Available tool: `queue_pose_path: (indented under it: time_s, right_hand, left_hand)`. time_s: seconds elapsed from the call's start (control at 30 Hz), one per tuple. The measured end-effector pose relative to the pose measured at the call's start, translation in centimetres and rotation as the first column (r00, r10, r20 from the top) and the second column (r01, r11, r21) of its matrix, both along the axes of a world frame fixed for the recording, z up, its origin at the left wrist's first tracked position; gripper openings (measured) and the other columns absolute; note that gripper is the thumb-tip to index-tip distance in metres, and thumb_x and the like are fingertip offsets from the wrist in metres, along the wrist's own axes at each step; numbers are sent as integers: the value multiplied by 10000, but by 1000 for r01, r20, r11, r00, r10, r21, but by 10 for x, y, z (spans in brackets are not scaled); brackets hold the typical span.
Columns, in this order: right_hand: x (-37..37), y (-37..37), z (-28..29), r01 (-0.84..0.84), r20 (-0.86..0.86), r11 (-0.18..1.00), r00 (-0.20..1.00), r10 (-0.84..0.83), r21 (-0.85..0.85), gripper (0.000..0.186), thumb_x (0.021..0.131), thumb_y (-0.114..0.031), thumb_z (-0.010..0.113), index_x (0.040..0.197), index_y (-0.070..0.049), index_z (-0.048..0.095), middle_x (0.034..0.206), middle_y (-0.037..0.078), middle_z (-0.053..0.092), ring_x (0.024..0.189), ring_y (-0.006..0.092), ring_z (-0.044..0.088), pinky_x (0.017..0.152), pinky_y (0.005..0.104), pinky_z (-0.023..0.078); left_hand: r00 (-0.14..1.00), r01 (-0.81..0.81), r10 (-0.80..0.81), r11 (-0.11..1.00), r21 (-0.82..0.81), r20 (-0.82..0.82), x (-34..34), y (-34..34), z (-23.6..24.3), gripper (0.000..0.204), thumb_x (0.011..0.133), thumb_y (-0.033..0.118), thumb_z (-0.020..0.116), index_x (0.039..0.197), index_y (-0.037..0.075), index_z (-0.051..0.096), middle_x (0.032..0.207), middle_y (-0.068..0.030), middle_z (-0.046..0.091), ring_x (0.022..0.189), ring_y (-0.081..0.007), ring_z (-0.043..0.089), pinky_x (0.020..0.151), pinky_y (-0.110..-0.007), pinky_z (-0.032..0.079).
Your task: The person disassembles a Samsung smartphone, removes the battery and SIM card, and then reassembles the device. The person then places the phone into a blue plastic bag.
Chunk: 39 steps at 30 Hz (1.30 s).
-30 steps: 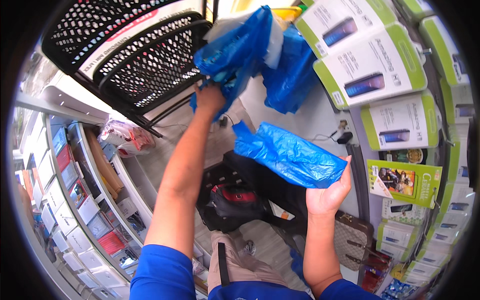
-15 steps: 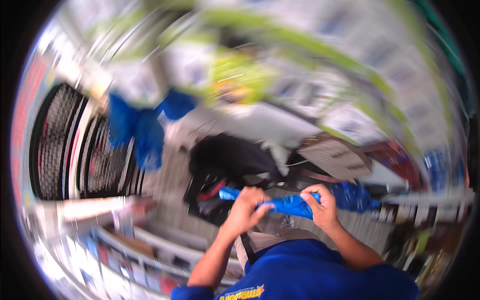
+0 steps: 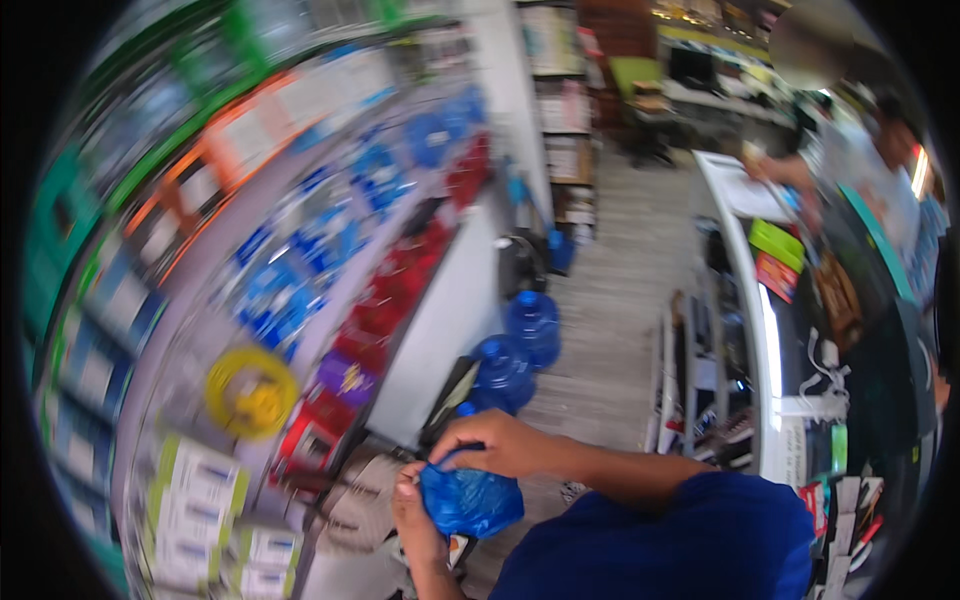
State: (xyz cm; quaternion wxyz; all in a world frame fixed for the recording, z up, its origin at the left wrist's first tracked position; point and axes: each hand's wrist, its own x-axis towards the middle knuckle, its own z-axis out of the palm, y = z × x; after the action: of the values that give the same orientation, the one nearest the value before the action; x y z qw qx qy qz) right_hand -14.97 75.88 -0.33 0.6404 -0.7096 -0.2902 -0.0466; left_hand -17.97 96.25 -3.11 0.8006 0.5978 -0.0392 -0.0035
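A crumpled blue plastic bag [image 3: 470,500] is bunched low in front of my body. My left hand [image 3: 413,515] grips its left side from below. My right hand [image 3: 492,445] closes over its top edge, with the forearm coming in from the right. Both hands touch the bag and sit close together. My blue shirt [image 3: 690,540] fills the lower right. The picture is blurred by motion.
A long shelf wall [image 3: 300,250] of boxed and hanging packages runs along the left, with a yellow round pack [image 3: 250,392]. Blue water jugs [image 3: 520,345] stand on the floor ahead. A shop counter [image 3: 760,300] lies to the right, with another person [image 3: 860,160] behind it.
My view has swung round from the black baskets and hanging bags to the aisle. My hands dropped from overhead and came together, bunching the blue bag into a ball.
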Motion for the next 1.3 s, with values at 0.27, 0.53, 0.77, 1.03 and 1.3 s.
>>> queue_pose_path:
  time_s: [0.27, 0.53, 0.77, 1.03, 1.3]
  right_hand:
    - [44, -215, 35, 685, -37, 725, 728, -684, 71, 339, 974, -291, 715, 819, 4, 651, 730, 131, 626, 610, 198, 517, 575, 361, 416]
    - [11, -391, 17, 923, -68, 120, 156, -985, 365, 262, 980, -240, 696, 855, -10, 691, 743, 157, 649, 619, 281, 610, 586, 369, 464]
    - [34, -448, 20, 926, -83, -362, -355, -931, 102, 206, 981, -203, 701, 915, -8, 714, 739, 148, 673, 607, 221, 631, 576, 342, 484]
    - [50, -540, 125, 370, 610, -920, -761, -221, 129, 293, 892, -125, 775, 1152, -46, 666, 1055, 129, 676, 996, 322, 625, 885, 391, 480]
    - [79, -542, 78, 672, -27, -736, -736, -676, 85, 431, 940, -110, 752, 1310, 5, 563, 1067, 31, 605, 822, 51, 522, 737, 223, 472]
  left_hand:
    - [811, 552, -583, 741, 383, -42, 93, -218, 48, 469, 951, 303, 746, 1270, -5, 592, 976, -12, 684, 858, -97, 612, 774, -263, 501]
    - [502, 766, -862, 405, 499, -71, 156, -437, 68, 506, 1022, 403, 649, 1254, -47, 630, 1105, -72, 700, 1038, -131, 612, 939, -293, 472]
    - [53, 966, -997, 64, 250, 52, 221, -602, 39, 276, 1031, 283, 665, 1023, 7, 658, 855, 60, 593, 760, -22, 465, 670, -194, 387]
    - [-186, 972, -959, -149, 181, 212, 246, -771, 110, 256, 995, 270, 717, 946, 28, 646, 800, 66, 564, 707, -24, 443, 622, -212, 366]
    - [-495, 851, -868, -495, -177, 44, 223, -841, 97, 353, 966, 293, 739, 1168, 22, 640, 1048, -36, 667, 933, -105, 625, 837, -265, 502]
